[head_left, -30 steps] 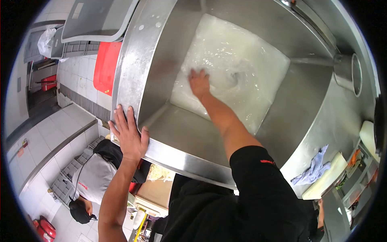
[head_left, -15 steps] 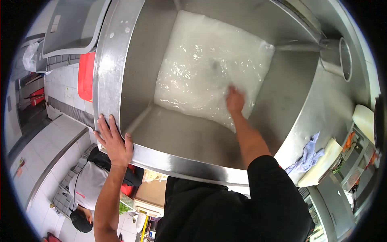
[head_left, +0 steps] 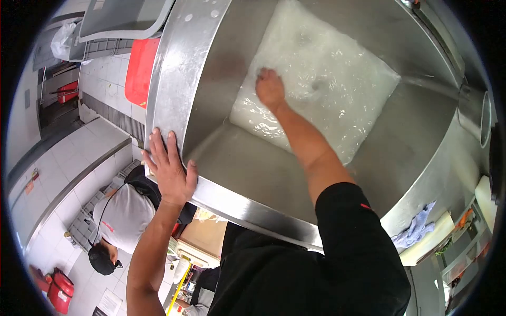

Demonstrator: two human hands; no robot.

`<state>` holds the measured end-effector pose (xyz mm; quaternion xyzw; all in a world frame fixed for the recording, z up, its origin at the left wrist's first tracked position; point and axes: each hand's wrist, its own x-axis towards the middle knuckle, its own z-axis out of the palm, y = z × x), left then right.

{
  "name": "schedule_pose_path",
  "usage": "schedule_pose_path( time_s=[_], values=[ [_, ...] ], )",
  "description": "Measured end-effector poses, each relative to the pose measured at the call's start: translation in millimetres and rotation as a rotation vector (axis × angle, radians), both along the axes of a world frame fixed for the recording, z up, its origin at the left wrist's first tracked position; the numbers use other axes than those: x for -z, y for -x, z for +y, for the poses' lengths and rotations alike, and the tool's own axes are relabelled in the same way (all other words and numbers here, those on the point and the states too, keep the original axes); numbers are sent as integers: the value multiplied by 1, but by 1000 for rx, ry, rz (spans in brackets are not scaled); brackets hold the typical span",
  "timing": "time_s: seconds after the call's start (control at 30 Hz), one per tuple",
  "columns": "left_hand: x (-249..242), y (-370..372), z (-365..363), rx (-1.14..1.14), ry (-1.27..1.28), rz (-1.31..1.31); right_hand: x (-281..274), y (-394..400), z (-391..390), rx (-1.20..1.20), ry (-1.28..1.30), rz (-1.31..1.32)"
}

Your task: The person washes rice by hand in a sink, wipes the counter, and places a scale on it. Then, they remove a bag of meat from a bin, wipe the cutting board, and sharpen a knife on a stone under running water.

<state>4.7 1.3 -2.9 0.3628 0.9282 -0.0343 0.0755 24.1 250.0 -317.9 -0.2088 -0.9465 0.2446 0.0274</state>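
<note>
The right hand (head_left: 270, 87) is reaching far down into a large steel sink (head_left: 174, 68) and it lies in the milky white water (head_left: 332, 68) at the bottom, on the left part of the pool. The fingers are bent a little and partly under the surface, so I cannot tell if they close on something; nothing held is visible. The water around the hand is rippled, which suggests, in my judgement, that the hand stirs or rubs there. The left hand (head_left: 168, 168) rests flat on the near left corner of the sink rim, fingers spread and open, holding nothing; it seems placed there to support the body, because the person must lean far over the deep basin. On the right wall of the sink a round steel outlet (head_left: 477, 113) sticks out. A blue cloth (head_left: 419, 227) lies crumpled on the counter at the near right, well apart from both hands. Below the left arm another person in a grey shirt (head_left: 124, 216) is bending near the tiled floor. There is small red writing on the black sleeve (head_left: 366, 206) and on the grey shirt, but it is too small to read.
</note>
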Motion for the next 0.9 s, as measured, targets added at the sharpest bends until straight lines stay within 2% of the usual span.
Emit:
schedule_pose_path(
  time_s=[0.03, 0.1, 0.13, 0.2, 0.23, 0.3, 0.43, 0.5, 0.57, 0.63, 0.67, 0.73, 0.8, 0.87, 0.9],
  values=[
    [-1, 0, -1, 8, 32, 1, -5, -6, -19, -5, 9, 0],
    [0, 1, 0, 2, 46, 1, -11, -20, -49, -249, -52, -120],
    [-1, -1, 0, 1, 46, -1, 2, -32, -65, -251, -46, -126],
    [-1, -3, 2, -11, 25, -6, 37, -58, -86, -252, 164, -73],
    [-1, -3, 2, -13, 31, -2, 32, -66, -83, -251, 152, -73],
    [-3, 0, 3, -9, 29, 19, 17, -82, -81, -639, 254, -314],
    [-4, -1, 2, -8, 31, 28, -8, -131, -50, -690, 219, -423],
    [-3, -2, 1, -8, 16, 33, -13, -179, -23, -777, 47, -262],
    [-4, -4, 1, -11, 10, 24, -22, -230, 4, -736, 94, -397],
    [-3, -2, 1, -7, 16, 36, -68, -259, 34, -624, 181, -645],
    [-3, -3, 0, -5, 9, 27, -45, -284, 42, -620, 178, -656],
    [-2, -2, 0, -5, 29, 37, 18, -325, 45, -103, -4, -493],
    [0, -3, 0, 3, 43, 27, -7, -298, 72, 169, 85, -810],
    [1, -1, 0, -4, 38, 34, 12, -291, 99, 647, 90, -573],
    [1, -1, -1, -3, 52, 33, 7, -280, 115, 708, 59, -557]
  ],
)
